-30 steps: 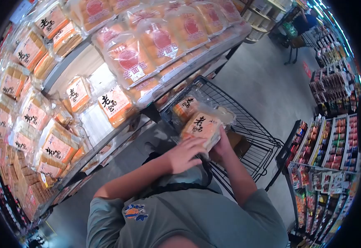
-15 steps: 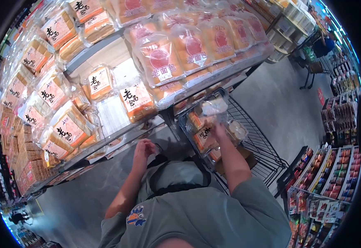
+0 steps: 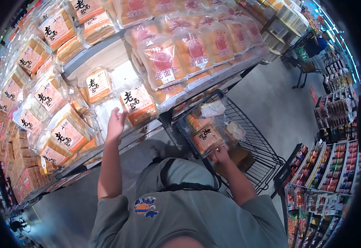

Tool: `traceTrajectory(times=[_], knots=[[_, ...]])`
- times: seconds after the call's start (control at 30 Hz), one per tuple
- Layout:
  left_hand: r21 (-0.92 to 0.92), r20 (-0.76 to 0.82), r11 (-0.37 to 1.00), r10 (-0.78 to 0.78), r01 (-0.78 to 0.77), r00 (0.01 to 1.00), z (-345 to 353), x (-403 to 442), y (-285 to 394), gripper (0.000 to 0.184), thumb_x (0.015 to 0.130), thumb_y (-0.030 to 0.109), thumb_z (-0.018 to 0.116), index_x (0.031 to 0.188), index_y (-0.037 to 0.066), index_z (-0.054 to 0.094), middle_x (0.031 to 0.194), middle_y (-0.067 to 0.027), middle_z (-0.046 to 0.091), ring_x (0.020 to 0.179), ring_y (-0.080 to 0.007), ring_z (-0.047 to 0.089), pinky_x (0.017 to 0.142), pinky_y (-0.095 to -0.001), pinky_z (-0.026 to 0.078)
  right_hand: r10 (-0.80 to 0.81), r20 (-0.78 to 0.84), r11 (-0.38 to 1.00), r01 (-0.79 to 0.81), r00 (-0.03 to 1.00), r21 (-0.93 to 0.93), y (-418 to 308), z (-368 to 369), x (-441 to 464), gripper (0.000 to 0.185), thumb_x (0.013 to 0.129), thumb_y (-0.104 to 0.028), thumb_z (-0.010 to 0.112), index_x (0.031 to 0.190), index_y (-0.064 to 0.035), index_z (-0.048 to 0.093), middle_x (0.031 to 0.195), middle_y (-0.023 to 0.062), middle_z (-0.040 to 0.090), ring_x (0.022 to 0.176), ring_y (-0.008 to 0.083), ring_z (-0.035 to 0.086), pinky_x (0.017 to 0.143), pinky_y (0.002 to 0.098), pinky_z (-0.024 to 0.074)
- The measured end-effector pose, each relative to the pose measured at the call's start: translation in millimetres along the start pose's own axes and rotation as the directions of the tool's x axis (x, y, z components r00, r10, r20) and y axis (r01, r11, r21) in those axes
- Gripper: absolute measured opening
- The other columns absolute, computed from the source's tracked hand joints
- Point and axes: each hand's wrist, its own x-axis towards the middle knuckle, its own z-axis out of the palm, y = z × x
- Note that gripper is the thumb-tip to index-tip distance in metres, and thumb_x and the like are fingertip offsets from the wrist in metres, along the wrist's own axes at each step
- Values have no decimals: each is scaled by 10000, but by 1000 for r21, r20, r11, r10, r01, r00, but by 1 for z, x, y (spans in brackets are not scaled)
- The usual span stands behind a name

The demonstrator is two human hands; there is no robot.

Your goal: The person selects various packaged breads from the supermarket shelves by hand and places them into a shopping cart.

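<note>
My left hand (image 3: 116, 122) is over the front of the display shelf, its fingers spread and holding nothing. Just to its right lies a wrapped loaf of sliced bread (image 3: 138, 105) with an orange and white label. Another wrapped loaf (image 3: 98, 84) sits farther back on the bare shelf boards. My right hand (image 3: 221, 155) is at the near side of the shopping cart (image 3: 252, 130), fingers slightly bent and apart, by the lower edge of a bread pack (image 3: 207, 139). Whether it touches that pack's wrapping I cannot tell. Beside the pack lie a clear-wrapped package (image 3: 234, 130) and a white bundle (image 3: 212, 108).
Larger bread bags with red print (image 3: 162, 62) are stacked at the shelf's right. Many wrapped loaves (image 3: 68, 134) cover its left side. A brown box (image 3: 240, 159) lies in the cart. Snack racks (image 3: 329, 165) stand at the right, another cart (image 3: 308, 68) beyond.
My left hand has moved up and forward from beside my body to the shelf. My right hand has drawn back toward me, from over the packs to the cart's near side.
</note>
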Motion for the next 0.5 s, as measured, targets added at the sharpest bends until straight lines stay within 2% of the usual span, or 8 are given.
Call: traceTrajectory(times=[0.03, 0.07, 0.1, 0.17, 0.2, 0.27, 0.33, 0.5], knots=[[234, 187, 971, -99, 54, 977, -3, 12, -6, 532, 951, 463, 563, 1139, -35, 566, 957, -119, 646, 857, -164, 605, 788, -300, 482, 4, -8, 1000, -4, 1000, -4, 1, -1, -10, 439, 881, -369, 649, 1134, -10, 634, 1005, 195, 691, 944, 292, 675, 826, 381, 521], [202, 292, 971, -184, 128, 939, 10, 29, -34, 693, 921, 579, 524, 1182, -62, 565, 1082, -216, 666, 1013, -283, 646, 877, -371, 482, 138, 10, 990, -138, 990, -24, -1, -4, -23, 449, 870, -377, 651, 1118, -3, 642, 1014, 211, 686, 959, 306, 670, 840, 391, 517], [193, 296, 973, -183, 129, 938, 16, 35, -29, 693, 921, 579, 524, 1182, -62, 565, 1082, -216, 666, 1013, -283, 646, 877, -371, 482, 271, 26, 962, -269, 962, -47, -4, -7, -35, 459, 859, -386, 653, 1102, 3, 649, 1023, 228, 682, 975, 321, 665, 853, 401, 513], [61, 514, 952, -287, 299, 808, 26, 40, -16, 679, 924, 552, 537, 1174, -79, 573, 1103, -265, 659, 1074, -342, 632, 920, -403, 462, 258, 91, 961, -245, 962, -125, 15, -5, -42, 466, 852, -391, 649, 1092, 8, 654, 1032, 233, 680, 988, 335, 659, 864, 404, 508], [56, 516, 952, -285, 300, 808, 32, 43, -27, 679, 924, 552, 537, 1174, -79, 573, 1103, -265, 659, 1074, -342, 632, 920, -403, 462, 248, 163, 957, -216, 955, -193, 29, -1, -43, 473, 845, -396, 645, 1082, 13, 658, 1042, 238, 678, 1001, 349, 653, 875, 406, 503], [152, 272, 985, -122, 83, 955, 48, 48, -60, 577, 963, 483, 506, 1107, -69, 590, 971, -209, 679, 962, -283, 641, 870, -376, 474, 265, 192, 963, -252, 945, -90, 94, 28, -30, 454, 852, -378, 630, 1092, 6, 659, 1043, 231, 679, 1007, 351, 651, 879, 403, 501], [61, 276, 997, -61, 46, 959, 44, 36, -42, 530, 982, 442, 484, 1099, -63, 591, 938, -188, 671, 925, -267, 633, 853, -370, 477, 284, 222, 955, -296, 933, 21, 95, 32, -34, 435, 859, -361, 616, 1101, -1, 660, 1044, 224, 680, 1014, 354, 649, 884, 400, 499], [15, 318, 996, -91, 91, 944, 39, 28, -29, 423, 1025, 333, 425, 1135, -47, 576, 947, -160, 654, 911, -242, 614, 840, -376, 472, 183, 124, 974, -163, 975, -158, 51, 29, -43, 412, 873, -320, 607, 1150, -18, 636, 1053, 207, 680, 1000, 338, 654, 894, 406, 507]])
